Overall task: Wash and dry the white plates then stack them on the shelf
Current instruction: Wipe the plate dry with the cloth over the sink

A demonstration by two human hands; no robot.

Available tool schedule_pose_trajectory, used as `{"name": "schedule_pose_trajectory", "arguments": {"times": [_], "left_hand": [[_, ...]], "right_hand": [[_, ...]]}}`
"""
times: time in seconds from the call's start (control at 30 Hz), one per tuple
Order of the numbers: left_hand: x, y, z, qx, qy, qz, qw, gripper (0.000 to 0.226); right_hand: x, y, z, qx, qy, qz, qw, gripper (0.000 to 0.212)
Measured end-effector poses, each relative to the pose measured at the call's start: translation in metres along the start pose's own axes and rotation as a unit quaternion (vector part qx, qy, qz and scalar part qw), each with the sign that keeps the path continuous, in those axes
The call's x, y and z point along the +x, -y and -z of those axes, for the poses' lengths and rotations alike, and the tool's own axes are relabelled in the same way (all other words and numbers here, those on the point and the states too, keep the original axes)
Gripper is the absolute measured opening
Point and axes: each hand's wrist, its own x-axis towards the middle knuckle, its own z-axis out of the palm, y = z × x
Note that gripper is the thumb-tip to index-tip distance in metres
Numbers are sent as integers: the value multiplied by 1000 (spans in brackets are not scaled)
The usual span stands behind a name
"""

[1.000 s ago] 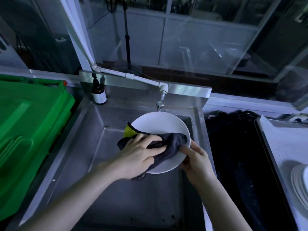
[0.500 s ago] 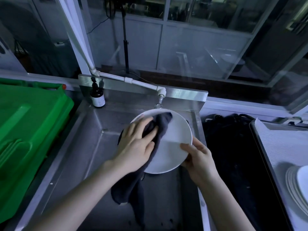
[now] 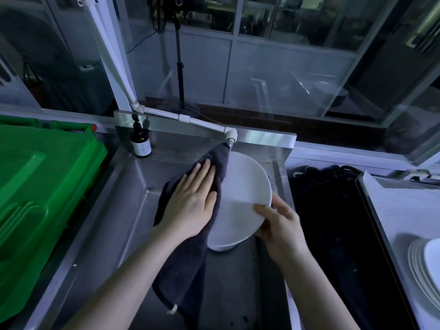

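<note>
A white plate (image 3: 240, 198) is held tilted over the steel sink (image 3: 133, 198), just below the tap. My right hand (image 3: 278, 222) grips its lower right rim, thumb on the face. My left hand (image 3: 190, 198) lies flat with straight fingers on a dark grey cloth (image 3: 183, 265), pressing it against the plate's left half. The cloth drapes over the plate's left edge and hangs down into the sink. A stack of white plates (image 3: 426, 265) sits at the far right edge.
A white pipe tap (image 3: 231, 136) ends right above the plate. A dark pump bottle (image 3: 141, 141) stands at the sink's back left corner. A green plastic crate (image 3: 38, 194) fills the left. A black mat (image 3: 333, 222) and a metal tray (image 3: 390, 210) lie to the right.
The cloth was bunched across the plate's middle; my left hand has spread it and slid it up and left, fingers now straight. The plate has tilted more and risen toward the tap.
</note>
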Motion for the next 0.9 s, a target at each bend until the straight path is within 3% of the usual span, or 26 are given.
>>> {"name": "schedule_pose_trajectory", "arguments": {"times": [0.27,0.4,0.6,0.73,0.9], "left_hand": [[-45,-44,-3,-9,1,-131,991,61],[-12,-31,1,-1,6,-95,995,59],[-10,-3,13,26,-24,5,999,60],[-49,-24,3,-15,-27,-73,997,61],[-36,-37,-2,-8,-37,-135,990,60]], "right_hand": [[-9,-9,-10,5,35,-6,999,38],[-12,-13,-14,19,52,-7,998,38],[-6,7,-4,19,6,15,1000,43],[-3,13,-4,17,1,26,999,40],[-10,1,-10,-34,81,-10,996,39]]}}
